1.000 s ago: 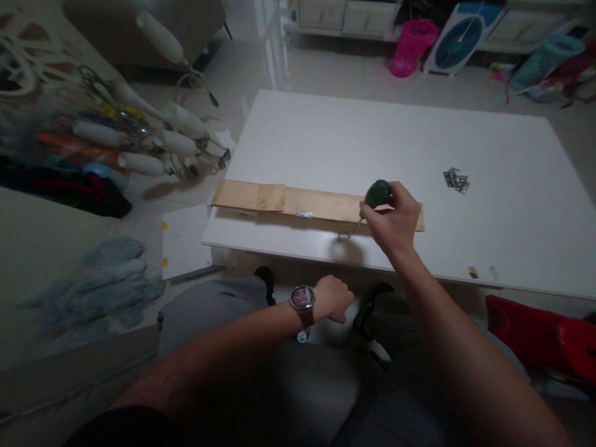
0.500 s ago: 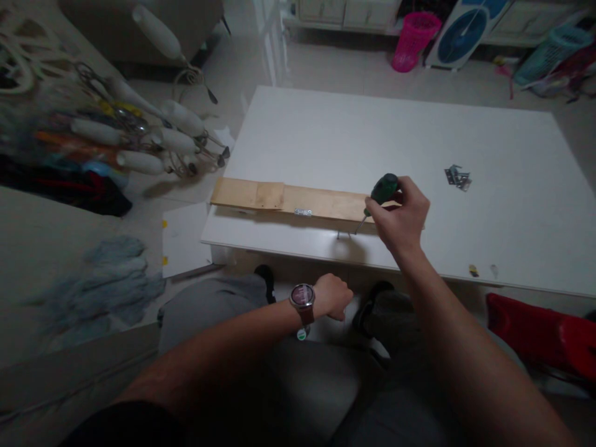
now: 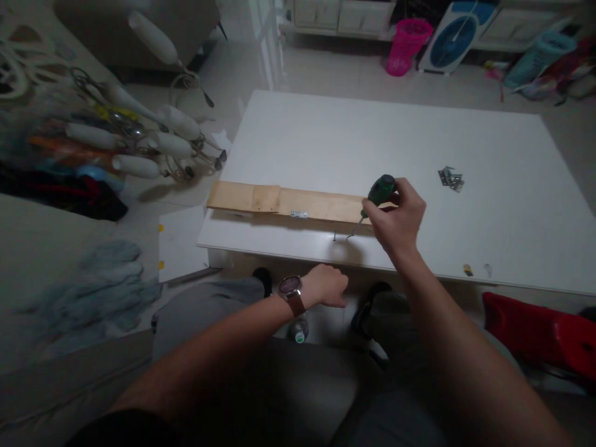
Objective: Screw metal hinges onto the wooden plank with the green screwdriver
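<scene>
Screwdriver slants from the right hand, handle pinched between thumb and fingers, shaft below them, while the left hand curls near the table, grip unclear.

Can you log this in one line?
right hand: grips green screwdriver, pointing down | left hand: near front edge of white table | wooden board: on table | metal fitting: at board's near edge

Two hands, one screwdriver, one watch (piled metal pieces too small to count).

Smooth pale-wood plank, shiny metal hinge, glossy white tabletop.
</scene>
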`<state>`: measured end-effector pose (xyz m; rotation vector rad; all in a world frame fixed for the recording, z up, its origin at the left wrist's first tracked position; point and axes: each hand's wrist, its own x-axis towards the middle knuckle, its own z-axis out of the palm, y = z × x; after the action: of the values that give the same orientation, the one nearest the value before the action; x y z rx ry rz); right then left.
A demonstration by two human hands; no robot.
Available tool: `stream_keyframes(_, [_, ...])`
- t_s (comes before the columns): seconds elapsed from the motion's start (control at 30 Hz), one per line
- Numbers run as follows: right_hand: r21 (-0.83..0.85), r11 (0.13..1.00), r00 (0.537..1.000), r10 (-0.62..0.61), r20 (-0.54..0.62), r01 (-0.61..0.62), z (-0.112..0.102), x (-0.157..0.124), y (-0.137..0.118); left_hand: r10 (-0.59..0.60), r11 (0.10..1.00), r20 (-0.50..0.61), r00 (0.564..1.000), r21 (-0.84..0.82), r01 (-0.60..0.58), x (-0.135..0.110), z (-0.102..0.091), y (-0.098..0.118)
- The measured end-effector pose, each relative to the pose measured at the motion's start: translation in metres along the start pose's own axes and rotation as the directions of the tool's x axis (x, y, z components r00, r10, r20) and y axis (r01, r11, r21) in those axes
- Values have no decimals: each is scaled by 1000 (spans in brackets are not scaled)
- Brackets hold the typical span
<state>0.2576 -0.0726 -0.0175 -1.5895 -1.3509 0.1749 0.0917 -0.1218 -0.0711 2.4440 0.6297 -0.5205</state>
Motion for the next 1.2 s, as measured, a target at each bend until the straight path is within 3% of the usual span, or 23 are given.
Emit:
stream_keyframes(0.07, [1, 1000, 1000, 5, -4, -5, -1, 1, 0, -111, 992, -107, 988, -77, 103, -2, -14, -14])
stream_keyframes(0.17, [20, 1000, 1000, 18, -7, -18, -1, 1, -1, -322, 932, -298, 899, -269, 244, -1, -28, -34])
stream_keyframes(0.27, [47, 998, 999, 36, -14, -35, -2, 1, -1, -445, 847, -421, 791, -485, 218, 6, -29, -45])
stream_keyframes(0.37, [67, 996, 998, 65, -8, -64, -4, 1, -2, -475, 782, -465, 747, -613, 115, 17, -19, -48])
stream_keyframes(0.53, [91, 993, 997, 80, 11, -81, -5, 1, -4, -456, 789, -527, 717, -613, 52, 33, -7, -46])
stream_keyframes(0.7, [114, 989, 996, 89, 29, -92, -6, 1, -6, -504, 673, -415, 758, -739, 43, 38, -8, -45])
stream_keyframes(0.87, [157, 981, 993, 115, 21, -117, -10, 3, -7, -527, 613, -410, 744, -790, -1, 37, -12, -42])
stream_keyframes(1.2, [234, 968, 993, 74, 94, -94, -14, 3, -14, -528, 620, -407, 745, -785, 11, 31, -22, -41])
